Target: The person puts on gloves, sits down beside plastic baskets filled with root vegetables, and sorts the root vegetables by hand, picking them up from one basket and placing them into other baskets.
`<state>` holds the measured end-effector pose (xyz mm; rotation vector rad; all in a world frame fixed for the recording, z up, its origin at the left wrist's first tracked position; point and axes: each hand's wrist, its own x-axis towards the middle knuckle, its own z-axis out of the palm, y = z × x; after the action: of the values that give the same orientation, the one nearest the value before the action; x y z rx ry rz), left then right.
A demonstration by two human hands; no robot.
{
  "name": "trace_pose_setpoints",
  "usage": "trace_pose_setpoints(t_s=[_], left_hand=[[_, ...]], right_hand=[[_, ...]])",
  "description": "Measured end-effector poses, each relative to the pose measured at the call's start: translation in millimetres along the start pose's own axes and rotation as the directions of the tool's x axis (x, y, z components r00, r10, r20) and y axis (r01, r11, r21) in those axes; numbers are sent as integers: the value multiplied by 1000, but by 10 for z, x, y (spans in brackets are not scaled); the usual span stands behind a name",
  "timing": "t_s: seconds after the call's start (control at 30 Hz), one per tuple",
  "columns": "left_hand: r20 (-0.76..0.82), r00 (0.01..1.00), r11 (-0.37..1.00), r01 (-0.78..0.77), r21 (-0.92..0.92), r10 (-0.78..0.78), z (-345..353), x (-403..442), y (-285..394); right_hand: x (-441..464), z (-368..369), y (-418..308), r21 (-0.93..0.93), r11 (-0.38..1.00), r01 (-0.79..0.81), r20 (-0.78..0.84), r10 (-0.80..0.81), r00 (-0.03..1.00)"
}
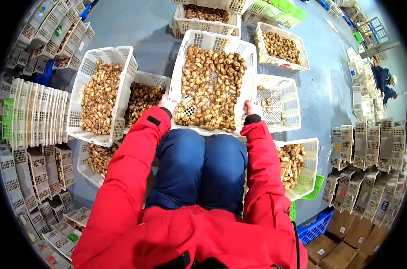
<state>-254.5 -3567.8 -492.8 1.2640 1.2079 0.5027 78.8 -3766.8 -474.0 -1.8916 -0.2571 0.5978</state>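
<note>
In front of my knees is a white plastic crate [249, 62] with mesh walls, part-filled with small brown-and-yellow bulbs or tubers [212, 80]. Some of its perforated floor shows among them. My left hand [170, 104] is closed on the crate's left side, and my right hand [253, 108] grips the opposite side; the fingers of both are partly hidden. Beside my left arm stands a fuller white crate [130, 67] of the same produce. To the right of my right hand, another crate [286, 101] holds only a few pieces.
Further filled crates [302, 49] stand ahead and to the right. Tall crate stacks line the left [42, 112] and right [369, 148] sides. Cardboard boxes [342, 251] and a blue crate [318, 227] are at lower right. Other people [383, 83] are far right.
</note>
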Motion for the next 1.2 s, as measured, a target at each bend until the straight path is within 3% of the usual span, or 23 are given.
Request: trace_pose_setpoints(t_s=[0.03,0.07,0.1,0.17,0.23,0.3,0.33,0.37,0.43,0.5,0.53,0.63,0.67,0.7,0.77,0.83,0.9,0.97,1.0,1.03,1.1,1.13,1.2], left_hand=[[-92,996,996,13,89,-5,63,144,-158],[-81,994,986,64,-154,-77,129,-317,499],[-83,996,991,27,-128,-38,105,-365,482],[-83,995,995,-62,-83,55,57,-378,439],[-91,996,966,-15,-259,-9,22,-562,537],[-144,979,956,-178,-236,146,7,-789,677],[-278,904,939,-344,-27,324,-22,-637,368],[-370,797,849,-527,-39,478,58,-755,490],[-417,762,865,-479,152,495,23,-831,567],[-323,906,938,-326,-122,273,27,-968,925],[-303,944,937,-219,-271,133,24,-967,1030],[-338,917,889,-326,-322,214,30,-957,1077],[-398,871,945,-326,-31,287,27,-989,1094],[-402,844,926,-376,27,354,46,-1019,1113],[-293,921,943,-306,-132,257,33,-877,1008],[-276,921,933,-325,-153,276,58,-710,793],[-234,965,942,-186,-281,121,83,-530,427],[-124,992,987,-38,-155,19,21,-545,332],[-163,986,976,-65,-206,31,48,-464,221],[-104,994,983,-40,-181,21,16,-377,212],[-97,995,983,1,-183,-20,23,-350,248],[-59,998,975,3,-220,-16,17,-373,278],[-37,999,950,-9,-312,-3,18,-342,171]], right_hand=[[15,21,77,46,996,72,-63,-69,996],[-131,8,-194,-115,993,19,-98,-30,995],[-351,-17,-500,-269,962,-45,-137,9,991],[-368,-51,-395,-197,980,13,-124,-38,992],[-588,-143,-595,-214,972,96,-173,-135,976],[-870,-276,-850,-168,970,175,-199,-207,958],[-1077,-335,-1052,-30,986,165,-167,-168,972],[-1272,-367,-1194,-143,961,237,-263,-267,927],[-1021,-398,-897,67,945,321,-289,-289,913],[-1272,-424,-1346,-12,959,282,-300,-273,914],[-1225,-397,-1382,64,921,385,-322,-346,881],[-1130,-379,-1376,41,942,333,-339,-301,891],[-1126,-374,-1368,28,918,396,-326,-366,872],[-1092,-360,-1364,18,933,358,-285,-339,897],[-930,-267,-1230,69,955,289,-256,-263,930],[-789,-160,-1032,165,946,279,-208,-243,948],[-770,-75,-919,-92,978,189,-220,-205,954],[-688,-29,-675,-147,984,104,-144,-126,982],[-590,-8,-569,-175,982,70,-105,-89,990],[-380,-4,-309,-214,963,164,-70,-182,981],[-250,-11,-166,72,997,37,19,-39,999],[-277,-59,-213,-42,998,-47,39,48,998],[-217,-24,-67,117,990,75,45,-80,996]])
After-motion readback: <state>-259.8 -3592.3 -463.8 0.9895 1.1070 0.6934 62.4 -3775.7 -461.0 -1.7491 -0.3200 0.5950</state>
